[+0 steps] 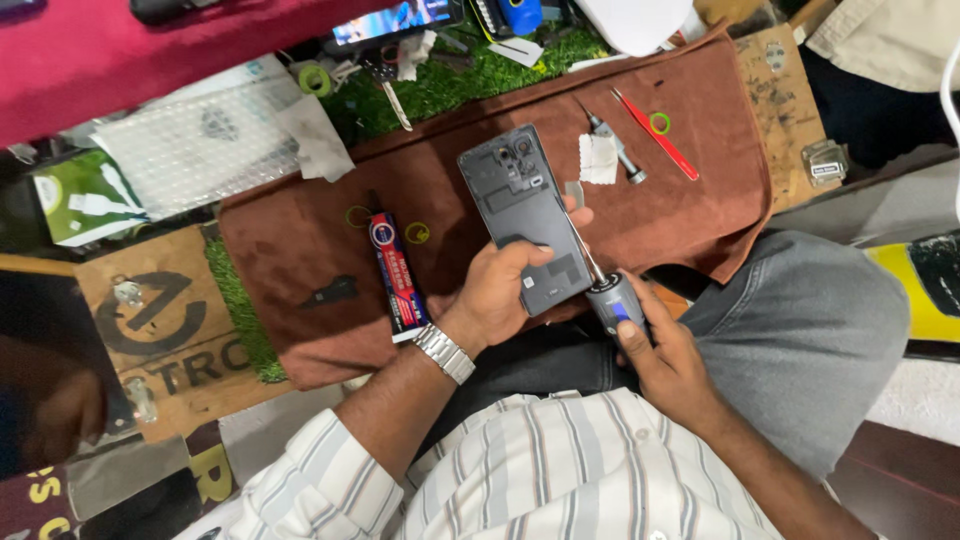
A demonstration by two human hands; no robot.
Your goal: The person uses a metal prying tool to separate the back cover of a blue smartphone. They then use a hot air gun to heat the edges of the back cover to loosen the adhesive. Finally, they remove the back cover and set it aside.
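phone [520, 215] in left grip [500, 295], screwdriver [605, 290] right

Lying on brown suede cloth [300, 250]: red-and-blue glue tube [397, 275] left, small white wipe [599, 158], spare grey screwdriver [617, 148], slim red plastic pry tool [655, 135] far right.

We see a red, white and blue glue tube [398, 275] on the brown cloth's [700, 200] left half. A green-and-white box [85, 195] lies beyond its left edge, a lit screen [395, 20] past its far edge.
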